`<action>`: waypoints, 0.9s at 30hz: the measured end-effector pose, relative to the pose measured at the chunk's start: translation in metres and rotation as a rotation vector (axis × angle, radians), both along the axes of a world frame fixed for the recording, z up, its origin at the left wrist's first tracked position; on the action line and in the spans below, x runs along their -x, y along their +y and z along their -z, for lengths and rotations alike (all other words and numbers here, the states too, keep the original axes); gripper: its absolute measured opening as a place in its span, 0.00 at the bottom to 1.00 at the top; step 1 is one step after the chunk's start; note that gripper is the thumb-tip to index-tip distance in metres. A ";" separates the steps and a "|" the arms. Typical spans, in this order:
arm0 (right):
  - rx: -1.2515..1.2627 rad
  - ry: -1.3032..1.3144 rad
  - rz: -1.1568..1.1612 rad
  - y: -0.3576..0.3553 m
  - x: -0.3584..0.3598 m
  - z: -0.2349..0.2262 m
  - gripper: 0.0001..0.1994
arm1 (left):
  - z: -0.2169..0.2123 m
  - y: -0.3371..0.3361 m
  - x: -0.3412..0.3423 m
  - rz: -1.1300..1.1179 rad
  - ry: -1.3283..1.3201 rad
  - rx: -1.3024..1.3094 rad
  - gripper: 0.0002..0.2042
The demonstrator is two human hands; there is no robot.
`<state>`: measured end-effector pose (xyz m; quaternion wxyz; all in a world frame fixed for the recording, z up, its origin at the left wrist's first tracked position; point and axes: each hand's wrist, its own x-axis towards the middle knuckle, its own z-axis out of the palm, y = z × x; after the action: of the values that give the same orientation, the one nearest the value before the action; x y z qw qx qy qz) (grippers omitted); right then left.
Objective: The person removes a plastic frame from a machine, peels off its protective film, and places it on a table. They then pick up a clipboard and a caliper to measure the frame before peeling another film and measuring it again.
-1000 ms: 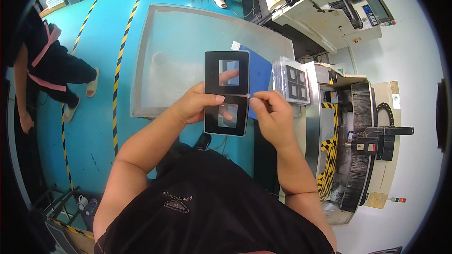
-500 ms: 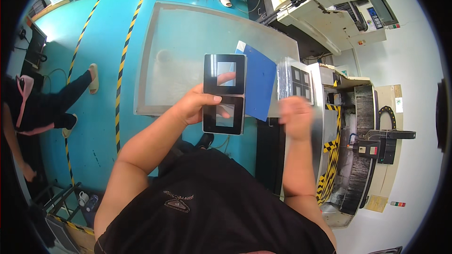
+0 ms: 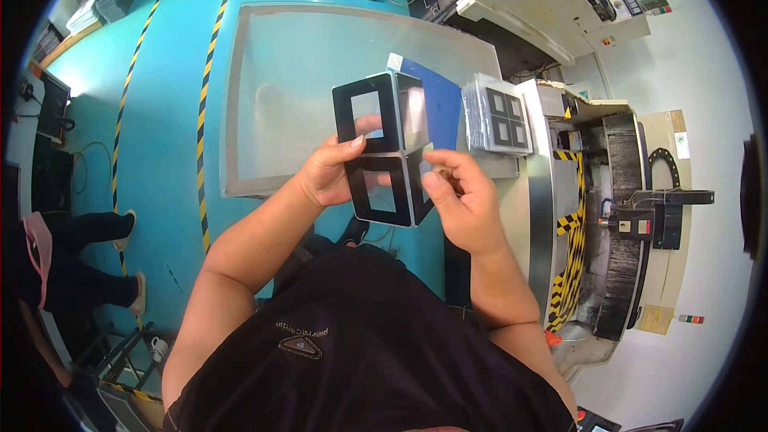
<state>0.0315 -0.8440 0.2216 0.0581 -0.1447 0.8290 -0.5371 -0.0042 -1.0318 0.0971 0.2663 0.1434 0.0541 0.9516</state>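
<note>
A dark panel set (image 3: 390,140) is held above the table (image 3: 280,132), in front of the body. Black borders surround clear windows, stacked one above another; a glossy second face is angled off to the right. The left edge is gripped by the left hand (image 3: 324,174), thumb in front, fingers behind. The right hand (image 3: 466,202) is curled at the right edge; whether the edge is pinched cannot be told. The translucent, grey-bordered tabletop bears a blue sheet (image 3: 442,108) and a stack of similar panels (image 3: 506,122). The turquoise floor (image 3: 164,160) is marked with striped tape (image 3: 202,112).
</note>
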 end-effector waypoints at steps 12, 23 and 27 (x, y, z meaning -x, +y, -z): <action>0.158 -0.209 0.050 -0.001 0.013 0.007 0.12 | 0.011 0.022 0.009 0.089 -0.088 -0.115 0.19; 0.141 -0.221 0.107 0.008 0.020 0.011 0.09 | 0.023 0.036 0.011 0.132 -0.130 -0.121 0.18; 0.125 -0.213 0.122 0.015 0.023 0.014 0.08 | 0.021 0.041 0.011 0.181 -0.136 -0.143 0.17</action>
<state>0.0084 -0.8288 0.2076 0.1040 -0.0394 0.7902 -0.6027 -0.0148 -0.9912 0.0764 0.3431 0.1015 -0.0451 0.9327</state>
